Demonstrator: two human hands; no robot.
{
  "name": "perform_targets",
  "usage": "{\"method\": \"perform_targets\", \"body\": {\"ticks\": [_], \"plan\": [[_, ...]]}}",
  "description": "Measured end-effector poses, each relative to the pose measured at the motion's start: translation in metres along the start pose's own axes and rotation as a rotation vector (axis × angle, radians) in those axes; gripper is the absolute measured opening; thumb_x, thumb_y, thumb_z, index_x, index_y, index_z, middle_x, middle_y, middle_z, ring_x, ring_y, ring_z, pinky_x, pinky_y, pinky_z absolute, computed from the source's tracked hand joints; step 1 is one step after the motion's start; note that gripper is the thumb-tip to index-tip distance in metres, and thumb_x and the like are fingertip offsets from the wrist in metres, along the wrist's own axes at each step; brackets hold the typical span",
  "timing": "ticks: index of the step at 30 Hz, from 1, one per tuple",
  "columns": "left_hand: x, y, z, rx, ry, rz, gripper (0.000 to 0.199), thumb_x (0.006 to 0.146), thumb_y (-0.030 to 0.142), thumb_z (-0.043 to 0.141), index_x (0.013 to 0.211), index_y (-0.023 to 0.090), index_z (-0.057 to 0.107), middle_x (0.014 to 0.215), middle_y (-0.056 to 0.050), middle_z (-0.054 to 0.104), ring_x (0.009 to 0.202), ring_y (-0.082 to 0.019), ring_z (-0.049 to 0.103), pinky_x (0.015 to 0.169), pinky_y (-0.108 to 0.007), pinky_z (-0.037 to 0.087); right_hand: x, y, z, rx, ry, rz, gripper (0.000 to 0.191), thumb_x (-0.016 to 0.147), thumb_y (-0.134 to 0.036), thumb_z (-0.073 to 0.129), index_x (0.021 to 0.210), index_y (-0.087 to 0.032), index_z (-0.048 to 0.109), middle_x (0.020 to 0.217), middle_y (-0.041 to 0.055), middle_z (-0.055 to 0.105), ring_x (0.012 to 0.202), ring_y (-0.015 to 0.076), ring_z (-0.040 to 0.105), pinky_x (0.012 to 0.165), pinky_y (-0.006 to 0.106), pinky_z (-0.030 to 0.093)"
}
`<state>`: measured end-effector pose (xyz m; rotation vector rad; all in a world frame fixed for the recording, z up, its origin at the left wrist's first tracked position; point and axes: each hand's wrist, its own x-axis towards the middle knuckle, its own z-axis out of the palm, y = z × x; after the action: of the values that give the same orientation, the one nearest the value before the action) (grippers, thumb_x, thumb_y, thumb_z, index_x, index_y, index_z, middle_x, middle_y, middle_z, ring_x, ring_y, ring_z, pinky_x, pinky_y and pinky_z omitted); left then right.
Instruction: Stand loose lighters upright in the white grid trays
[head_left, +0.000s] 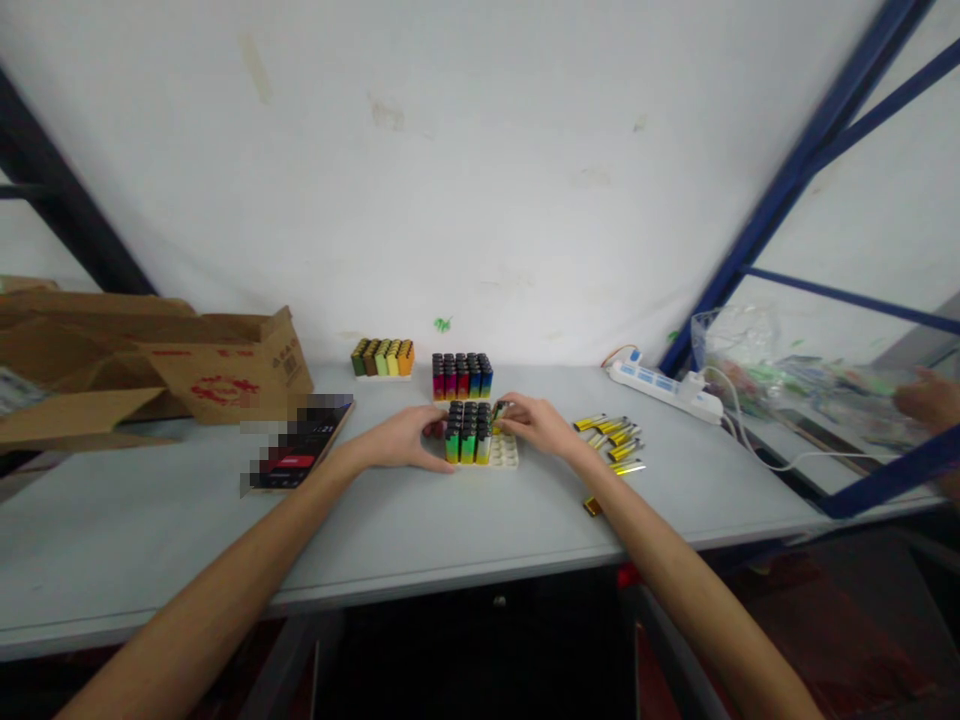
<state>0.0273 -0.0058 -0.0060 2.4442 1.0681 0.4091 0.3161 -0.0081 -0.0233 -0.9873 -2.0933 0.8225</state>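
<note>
A white tray (pixel 505 453) stands near the middle of the table, its left part filled with upright green, yellow and whitish lighters (pixel 468 440) with black tops. My left hand (pixel 411 438) is curved around the left side of this tray, fingers and thumb against it. At the back right of the tray my right hand (pixel 531 420) pinches a yellow lighter (pixel 499 411) with a dark top. Round holes show in the tray's front right part. Several loose gold-yellow lighters (pixel 619 435) lie to the right of my right hand.
Behind are a block of pink, red and blue lighters (pixel 461 377) and a yellow-green set (pixel 382 358). At left are a cardboard box (pixel 225 380) and a partly pixelated phone (pixel 307 440). A power strip (pixel 664 390) lies right. A person's hand (pixel 928 400) shows beyond the blue frame (pixel 765 190).
</note>
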Motion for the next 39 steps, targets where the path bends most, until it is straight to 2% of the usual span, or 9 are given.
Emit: {"method": "perform_targets", "body": {"ticks": [6,12,15,18,20,23,26,34,39], "plan": [[-0.001,0.002,0.000,0.007,0.003,-0.006,0.064,0.064,0.069,0.080,0.098,0.017,0.065,0.093,-0.005,0.067,0.082,-0.024,0.061,0.074,-0.031,0.047,0.001,-0.005,0.000,-0.185,-0.043,-0.011,0.018,0.095,-0.030,0.061,0.109,-0.019,0.061,0.093,0.0071,0.079,0.081,0.0223,0.075,0.073,0.031,0.055],[-0.002,0.003,-0.001,-0.026,0.002,-0.005,0.068,0.065,0.067,0.081,0.108,0.017,0.065,0.099,-0.006,0.070,0.085,-0.025,0.063,0.076,-0.031,0.048,-0.010,-0.014,-0.021,-0.100,-0.025,-0.040,0.046,0.090,-0.034,0.071,0.134,-0.022,0.060,0.117,0.0098,0.076,0.107,0.0241,0.073,0.097,0.040,0.056],[-0.002,0.003,-0.001,0.003,0.011,-0.015,0.068,0.063,0.071,0.080,0.103,0.017,0.065,0.097,-0.006,0.070,0.084,-0.026,0.063,0.075,-0.032,0.048,-0.035,-0.030,-0.049,-0.240,0.023,-0.024,0.031,0.093,-0.037,0.068,0.119,-0.021,0.071,0.121,0.0110,0.075,0.105,0.0249,0.072,0.098,0.042,0.056],[-0.001,0.001,0.000,0.030,0.009,-0.015,0.066,0.063,0.072,0.079,0.096,0.017,0.064,0.095,-0.006,0.068,0.083,-0.025,0.062,0.073,-0.032,0.047,-0.072,-0.046,-0.078,-0.373,-0.070,0.049,0.024,0.095,-0.036,0.065,0.111,-0.022,0.075,0.112,0.0094,0.076,0.097,0.0241,0.073,0.092,0.040,0.057],[-0.001,0.000,0.000,0.035,0.007,-0.004,0.065,0.064,0.072,0.079,0.096,0.017,0.064,0.095,-0.006,0.068,0.083,-0.025,0.062,0.074,-0.031,0.047,-0.100,-0.051,-0.092,-0.429,-0.149,0.088,0.025,0.096,-0.036,0.063,0.114,-0.024,0.076,0.117,0.0095,0.074,0.106,0.0259,0.070,0.100,0.042,0.054],[0.000,0.000,0.000,0.034,0.002,0.008,0.066,0.065,0.071,0.079,0.100,0.017,0.064,0.096,-0.006,0.068,0.085,-0.025,0.062,0.076,-0.032,0.047,-0.133,-0.050,-0.100,-0.462,-0.240,0.154,0.030,0.094,-0.037,0.067,0.120,-0.025,0.075,0.130,0.0101,0.068,0.123,0.0287,0.062,0.112,0.046,0.045],[0.000,0.002,-0.001,0.040,-0.013,-0.005,0.066,0.066,0.070,0.079,0.102,0.017,0.064,0.098,-0.006,0.068,0.086,-0.025,0.063,0.077,-0.032,0.048,-0.149,-0.042,-0.096,-0.457,-0.272,0.197,0.033,0.094,-0.037,0.067,0.124,-0.024,0.073,0.134,0.0114,0.063,0.127,0.0285,0.058,0.114,0.045,0.044],[-0.002,0.002,-0.001,0.031,0.003,-0.044,0.069,0.062,0.071,0.079,0.104,0.018,0.064,0.101,-0.007,0.068,0.088,-0.026,0.063,0.078,-0.032,0.049,-0.134,-0.035,-0.078,-0.434,-0.182,0.111,0.022,0.098,-0.042,0.061,0.105,-0.022,0.068,0.114,0.0101,0.064,0.110,0.0260,0.060,0.102,0.044,0.049],[-0.002,0.003,-0.001,0.018,-0.005,-0.046,0.068,0.062,0.072,0.079,0.099,0.017,0.063,0.097,-0.007,0.068,0.086,-0.026,0.063,0.077,-0.033,0.049,-0.106,-0.039,-0.069,-0.117,-0.020,0.130,0.031,0.099,-0.049,0.059,0.112,-0.022,0.058,0.100,0.0058,0.067,0.082,0.0187,0.066,0.077,0.035,0.055]]}}
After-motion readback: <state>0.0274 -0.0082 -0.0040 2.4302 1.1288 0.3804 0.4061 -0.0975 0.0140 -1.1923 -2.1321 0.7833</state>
